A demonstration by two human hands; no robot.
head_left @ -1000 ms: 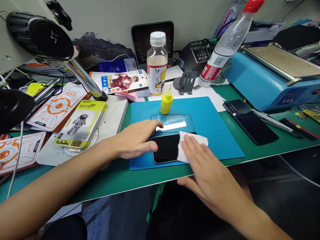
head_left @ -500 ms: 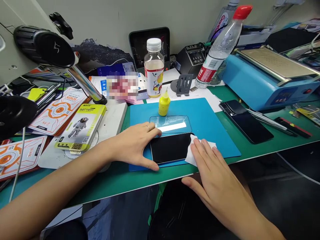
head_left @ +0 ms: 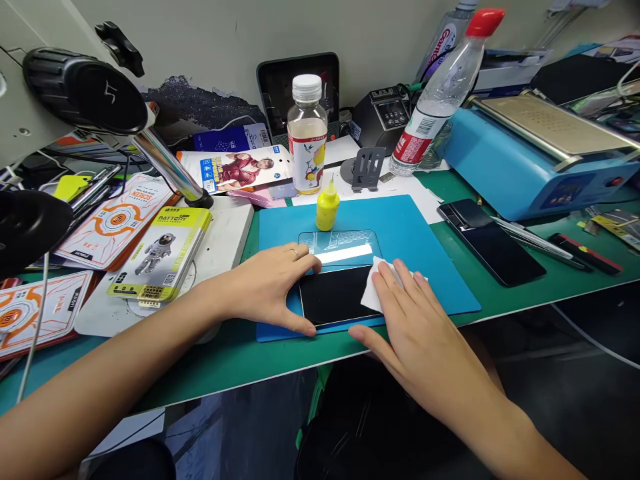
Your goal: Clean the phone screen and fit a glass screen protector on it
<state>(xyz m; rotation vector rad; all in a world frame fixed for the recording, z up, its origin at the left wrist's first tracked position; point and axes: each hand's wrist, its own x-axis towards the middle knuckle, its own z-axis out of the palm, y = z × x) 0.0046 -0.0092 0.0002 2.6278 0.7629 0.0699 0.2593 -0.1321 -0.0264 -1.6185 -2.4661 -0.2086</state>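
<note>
A black-faced smartphone with a thin silver edge lies flat on the blue mat. My left hand grips its left end, thumb at the near edge and fingers at the far edge. With fingers stretched flat, my right hand presses a white wipe onto the right part of the screen; the thumb sticks out over the near edge. Right behind the phone lies a clear glass panel with a dark border. Behind that panel stands a small yellow dropper bottle.
A drink bottle and a black phone stand are behind the mat. To the right are another phone, tweezers and a blue heating-plate machine. Battery boxes and a microscope-like stand crowd the left.
My right hand has slid the wipe a little to the left across the phone screen. My left hand keeps its grip on the phone's left end.
</note>
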